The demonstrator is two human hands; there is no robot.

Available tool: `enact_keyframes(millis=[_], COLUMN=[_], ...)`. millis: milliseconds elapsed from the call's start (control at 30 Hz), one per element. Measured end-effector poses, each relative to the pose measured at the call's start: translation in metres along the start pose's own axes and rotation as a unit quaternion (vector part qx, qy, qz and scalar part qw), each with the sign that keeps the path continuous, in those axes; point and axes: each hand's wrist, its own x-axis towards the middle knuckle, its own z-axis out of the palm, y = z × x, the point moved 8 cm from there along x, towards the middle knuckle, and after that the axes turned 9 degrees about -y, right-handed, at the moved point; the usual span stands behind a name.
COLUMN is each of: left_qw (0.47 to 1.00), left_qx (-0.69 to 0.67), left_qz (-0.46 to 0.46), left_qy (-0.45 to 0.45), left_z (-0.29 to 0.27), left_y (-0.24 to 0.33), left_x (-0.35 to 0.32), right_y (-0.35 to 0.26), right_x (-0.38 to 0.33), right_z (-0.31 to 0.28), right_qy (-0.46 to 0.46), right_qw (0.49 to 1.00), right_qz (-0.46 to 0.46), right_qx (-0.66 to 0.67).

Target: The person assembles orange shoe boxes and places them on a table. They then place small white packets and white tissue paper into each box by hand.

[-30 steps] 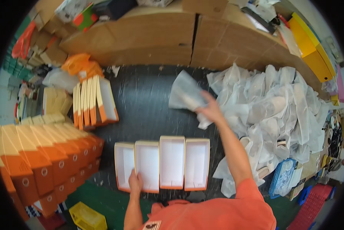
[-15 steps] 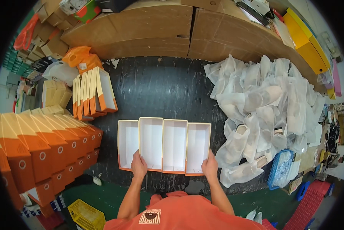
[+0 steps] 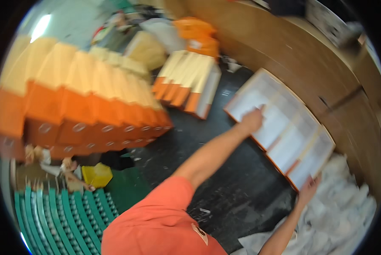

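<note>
While blurred, both hands seemingly grip open boxes [image 3: 284,127].

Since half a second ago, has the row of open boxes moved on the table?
Yes. The row of open boxes, with the left hand and right hand on its ends, now lies close to the wooden counter, farther from the person.

White-lined open boxes [image 3: 284,127], orange edges, right of centre; orange-and-tan stacked boxes [image 3: 84,110] left; black floor [image 3: 237,187]; green ridged mat [image 3: 58,221] lower left.
</note>
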Motion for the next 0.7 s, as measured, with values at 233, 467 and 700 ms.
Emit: enact_keyframes(millis=[233,467,700], left_qw=[0.938,0.743,0.803], left_qx=[-0.118,-0.174,-0.227], left_qz=[0.034,0.022,0.094], left_qy=[0.325,0.646,0.542], left_z=[-0.084,-0.22,-0.138], left_y=[-0.031,-0.056,-0.03], left_x=[-0.321,-0.608,-0.717], right_y=[-0.066,-0.13,-0.446], right_x=[-0.196,-0.375,-0.384], right_z=[-0.001,0.111,0.16], right_qy=[0.03,-0.371,-0.224], right_qw=[0.989,0.921,0.835], right_qz=[-0.136,-0.078,-0.467], right_qx=[-0.046,0.086,0.186])
